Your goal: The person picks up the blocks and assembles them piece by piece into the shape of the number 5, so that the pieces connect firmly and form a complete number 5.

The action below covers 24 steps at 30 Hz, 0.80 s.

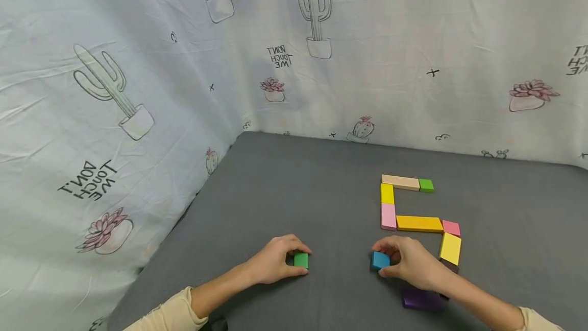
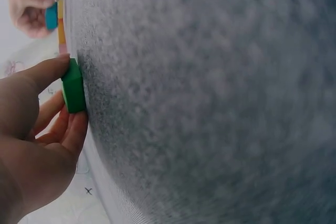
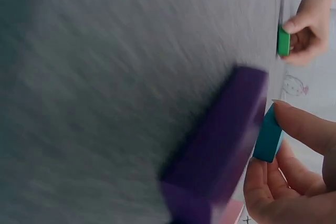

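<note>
In the head view my left hand (image 1: 275,260) pinches a small green block (image 1: 300,260) between thumb and fingers, low over the grey table. The left wrist view shows this green block (image 2: 73,86) at the table surface. Further right, my right hand (image 1: 411,263) pinches a small blue block (image 1: 380,260) by its near and far sides. A purple block (image 1: 421,300) lies just below that hand, partly beside the forearm. In the right wrist view the purple block (image 3: 218,135) looks large, with the blue block (image 3: 269,136) beyond it.
On the right of the grey table (image 1: 294,178), blocks form an S-like line: beige (image 1: 400,182), light green (image 1: 426,185), yellow (image 1: 387,193), pink (image 1: 388,216), orange (image 1: 419,223), rose (image 1: 451,228), yellow (image 1: 451,248), and a dark one partly hidden. A printed curtain (image 1: 367,55) hangs behind.
</note>
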Each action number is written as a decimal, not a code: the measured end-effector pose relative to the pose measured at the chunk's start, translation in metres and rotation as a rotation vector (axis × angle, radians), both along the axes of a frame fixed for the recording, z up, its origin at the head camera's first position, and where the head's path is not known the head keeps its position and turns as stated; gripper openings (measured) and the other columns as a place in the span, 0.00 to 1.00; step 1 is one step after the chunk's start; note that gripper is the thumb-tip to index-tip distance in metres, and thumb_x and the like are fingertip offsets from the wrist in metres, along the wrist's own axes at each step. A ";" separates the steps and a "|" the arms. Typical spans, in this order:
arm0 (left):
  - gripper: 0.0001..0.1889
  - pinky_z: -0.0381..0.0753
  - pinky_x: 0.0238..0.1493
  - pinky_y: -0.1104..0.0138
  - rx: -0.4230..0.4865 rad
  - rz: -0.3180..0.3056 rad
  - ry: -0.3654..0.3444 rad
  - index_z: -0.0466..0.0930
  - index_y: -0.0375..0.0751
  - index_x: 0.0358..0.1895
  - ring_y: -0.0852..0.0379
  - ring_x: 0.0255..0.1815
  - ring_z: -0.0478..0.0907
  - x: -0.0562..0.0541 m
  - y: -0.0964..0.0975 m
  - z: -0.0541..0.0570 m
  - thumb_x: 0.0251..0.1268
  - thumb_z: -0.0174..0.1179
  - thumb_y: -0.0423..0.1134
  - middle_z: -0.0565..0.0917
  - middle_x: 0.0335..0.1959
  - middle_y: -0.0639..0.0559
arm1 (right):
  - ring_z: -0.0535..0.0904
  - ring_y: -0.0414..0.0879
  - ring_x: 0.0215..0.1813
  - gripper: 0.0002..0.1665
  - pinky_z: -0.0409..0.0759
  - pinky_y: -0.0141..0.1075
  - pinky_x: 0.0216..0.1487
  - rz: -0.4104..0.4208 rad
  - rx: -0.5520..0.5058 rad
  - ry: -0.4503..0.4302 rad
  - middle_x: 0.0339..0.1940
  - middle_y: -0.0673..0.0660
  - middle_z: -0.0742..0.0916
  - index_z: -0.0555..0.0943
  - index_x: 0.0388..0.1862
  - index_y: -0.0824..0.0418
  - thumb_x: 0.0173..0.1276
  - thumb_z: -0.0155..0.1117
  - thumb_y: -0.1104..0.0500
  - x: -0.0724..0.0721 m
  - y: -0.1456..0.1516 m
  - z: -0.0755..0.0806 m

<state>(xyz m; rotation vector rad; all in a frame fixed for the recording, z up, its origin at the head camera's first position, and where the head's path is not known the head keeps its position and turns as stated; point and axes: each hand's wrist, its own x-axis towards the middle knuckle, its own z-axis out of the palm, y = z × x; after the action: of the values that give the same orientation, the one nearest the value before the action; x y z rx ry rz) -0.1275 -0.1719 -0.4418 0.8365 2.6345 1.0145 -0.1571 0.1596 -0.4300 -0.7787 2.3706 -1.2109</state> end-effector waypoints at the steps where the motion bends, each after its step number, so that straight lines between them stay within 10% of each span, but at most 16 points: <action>1: 0.17 0.75 0.38 0.74 0.003 0.002 -0.007 0.82 0.40 0.49 0.67 0.38 0.73 0.000 0.000 0.000 0.57 0.70 0.39 0.78 0.43 0.56 | 0.76 0.40 0.35 0.22 0.78 0.32 0.36 0.001 0.008 0.001 0.35 0.49 0.81 0.80 0.45 0.65 0.52 0.76 0.62 0.004 0.002 -0.001; 24: 0.17 0.70 0.36 0.80 -0.123 -0.254 0.013 0.82 0.44 0.51 0.70 0.39 0.70 -0.030 0.088 0.004 0.58 0.69 0.42 0.78 0.43 0.58 | 0.74 0.35 0.37 0.22 0.76 0.32 0.36 0.005 -0.013 0.094 0.38 0.44 0.79 0.80 0.46 0.60 0.54 0.76 0.57 0.033 0.021 -0.020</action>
<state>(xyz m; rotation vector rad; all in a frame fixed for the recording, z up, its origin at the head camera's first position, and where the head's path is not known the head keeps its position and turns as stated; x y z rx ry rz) -0.1570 -0.0835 -0.4378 1.1161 2.4881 0.7769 -0.1240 0.1805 -0.4498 -0.8637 2.4364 -1.2141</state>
